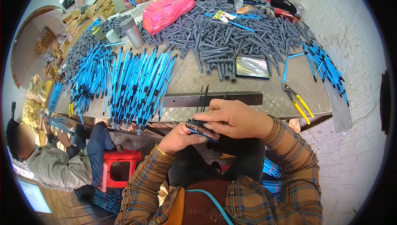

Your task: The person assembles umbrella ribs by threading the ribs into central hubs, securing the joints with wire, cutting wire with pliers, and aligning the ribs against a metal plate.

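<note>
Above my lap, at the table's front edge, my left hand (178, 139) is closed around a small bundle of thin blue rods with black ends (202, 130). My right hand (237, 119) bends over the top of that bundle, thumb and fingers pinched on its black ends. Two thin dark rods (202, 96) stick up beside the right fingertips. Just beyond both hands lies a dark metal bar (215, 99). Left of it, a wide spread of blue rods with black tips (142, 82) overhangs the edge. Yellow-handled cutters (298, 104) rest to the right.
A heap of grey plastic sleeves (248, 36) covers the table's far side, with a pink plastic bag (167, 12) and a grey cylinder (132, 31). A black-framed rectangle (252, 67) lies before it. One person sits left by a red stool (120, 167); another works across the table.
</note>
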Demonstrator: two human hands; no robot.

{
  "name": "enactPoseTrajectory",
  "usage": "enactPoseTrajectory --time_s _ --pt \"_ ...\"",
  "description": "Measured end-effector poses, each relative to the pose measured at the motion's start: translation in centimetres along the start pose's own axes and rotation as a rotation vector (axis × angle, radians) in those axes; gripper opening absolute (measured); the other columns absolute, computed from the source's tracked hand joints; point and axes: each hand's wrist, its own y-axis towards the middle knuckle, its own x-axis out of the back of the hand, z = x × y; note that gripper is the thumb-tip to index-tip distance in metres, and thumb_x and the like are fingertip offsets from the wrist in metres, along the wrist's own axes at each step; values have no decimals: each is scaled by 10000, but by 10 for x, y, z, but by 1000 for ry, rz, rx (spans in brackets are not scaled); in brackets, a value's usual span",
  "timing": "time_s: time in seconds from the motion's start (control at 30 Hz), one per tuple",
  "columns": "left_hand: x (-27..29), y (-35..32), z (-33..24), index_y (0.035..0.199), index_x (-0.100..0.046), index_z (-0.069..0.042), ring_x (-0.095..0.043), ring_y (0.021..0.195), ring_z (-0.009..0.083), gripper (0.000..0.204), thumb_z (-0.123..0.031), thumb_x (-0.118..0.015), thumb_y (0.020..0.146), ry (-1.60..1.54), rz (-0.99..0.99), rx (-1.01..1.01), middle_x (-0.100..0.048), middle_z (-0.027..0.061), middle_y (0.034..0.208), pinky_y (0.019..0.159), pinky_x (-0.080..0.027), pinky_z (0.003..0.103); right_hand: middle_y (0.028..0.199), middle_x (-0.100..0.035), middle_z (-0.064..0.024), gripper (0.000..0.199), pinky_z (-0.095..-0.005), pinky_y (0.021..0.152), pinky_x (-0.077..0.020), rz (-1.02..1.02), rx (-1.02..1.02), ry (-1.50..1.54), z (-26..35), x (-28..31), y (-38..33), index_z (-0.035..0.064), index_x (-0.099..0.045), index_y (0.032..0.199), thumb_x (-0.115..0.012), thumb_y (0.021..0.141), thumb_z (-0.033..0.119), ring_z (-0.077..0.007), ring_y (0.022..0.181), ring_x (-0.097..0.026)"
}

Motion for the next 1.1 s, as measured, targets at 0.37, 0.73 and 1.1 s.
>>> enactPoseTrajectory --time_s 0.37,0.73,1.1 --pt "-3 2 2 1062 -627 -28 -556 958 107 242 -73 -616 824 -27 -6 -19 -642 24 1008 860 -426 258 771 -505 -77 237 -301 594 -442 -204 49 186 -10 -23 -5 106 -610 1056 -564 825 127 -236 665 -525" --pt "-27 8 21 1019 -588 -30 -548 956 119 216 4 -611 806 347 -161 -40 -603 29 1017 826 -440 259 701 -499 -42 163 -351 473 -425 -78 85 -493 9 -10 11 134 -541 748 -575 807 282 -258 542 -539" --pt "-11 3 26 983 -629 -15 -575 909 133 160 -21 -601 825 149 -288 38 -643 49 943 810 -448 266 724 -558 -79 156 -377 565 -459 58 14 -241 -8 -10 40 149 -592 825 -545 819 298 -264 672 -583"
